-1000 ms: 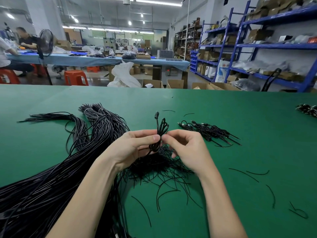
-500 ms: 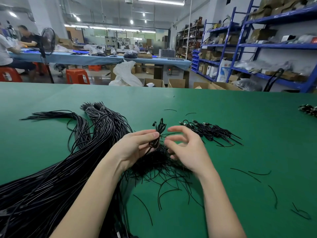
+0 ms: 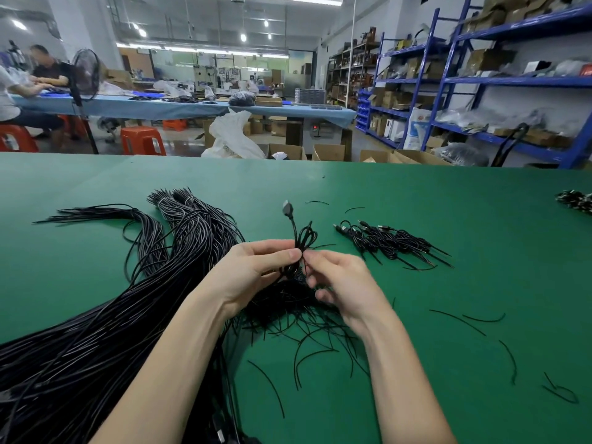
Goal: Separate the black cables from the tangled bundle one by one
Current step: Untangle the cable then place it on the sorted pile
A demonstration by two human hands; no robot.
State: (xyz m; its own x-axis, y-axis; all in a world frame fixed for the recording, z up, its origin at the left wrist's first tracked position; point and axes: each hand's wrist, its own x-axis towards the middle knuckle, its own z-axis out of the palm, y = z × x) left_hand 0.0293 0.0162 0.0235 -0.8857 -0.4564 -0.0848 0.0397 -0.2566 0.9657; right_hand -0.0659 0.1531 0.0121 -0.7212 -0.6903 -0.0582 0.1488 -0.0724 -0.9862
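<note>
A short coiled black cable (image 3: 302, 240) with a plug (image 3: 287, 207) sticking up is pinched by my left hand (image 3: 256, 270) between thumb and fingers. My right hand (image 3: 342, 283) pinches the same cable just right of the left thumb. Under both hands lies a tangled bundle of thin black wire pieces (image 3: 288, 302). To the right lies a small pile of separated short cables (image 3: 390, 243). A big sheaf of long black cables (image 3: 105, 315) fans across the left of the green table (image 3: 448, 203).
Loose short wire scraps (image 3: 474, 320) lie scattered on the right of the table. Another small cable heap (image 3: 575, 200) sits at the far right edge. Beyond the table are cardboard boxes, blue shelves, and people seated at a blue bench far left.
My right hand, with spread fingers half a second ago, has closed back onto the coiled cable. The cable's plug end now stands up higher above my hands.
</note>
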